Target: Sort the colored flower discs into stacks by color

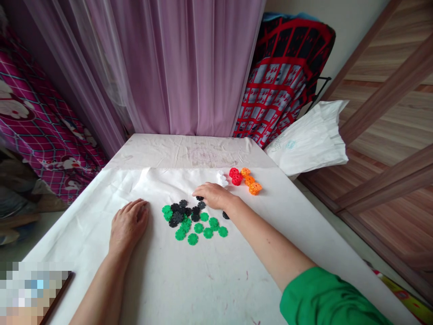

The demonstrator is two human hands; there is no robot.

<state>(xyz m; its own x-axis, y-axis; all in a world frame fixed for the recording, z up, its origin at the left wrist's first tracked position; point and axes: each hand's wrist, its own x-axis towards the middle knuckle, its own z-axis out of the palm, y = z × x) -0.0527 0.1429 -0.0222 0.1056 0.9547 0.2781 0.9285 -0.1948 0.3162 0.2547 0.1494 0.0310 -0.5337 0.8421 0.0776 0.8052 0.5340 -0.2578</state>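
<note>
- The left hand lies flat on the white table, fingers loose, holding nothing, just left of the green and black pieces.
- The right hand rests just behind that pile, fingertips on a black piece; I cannot tell if it grips it.
- Farther back, right of the pile, sit white pieces, red pieces and orange pieces.

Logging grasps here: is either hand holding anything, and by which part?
Left hand holds nothing, flat on the table. Right hand covers a black piece; grip cannot be told.
</note>
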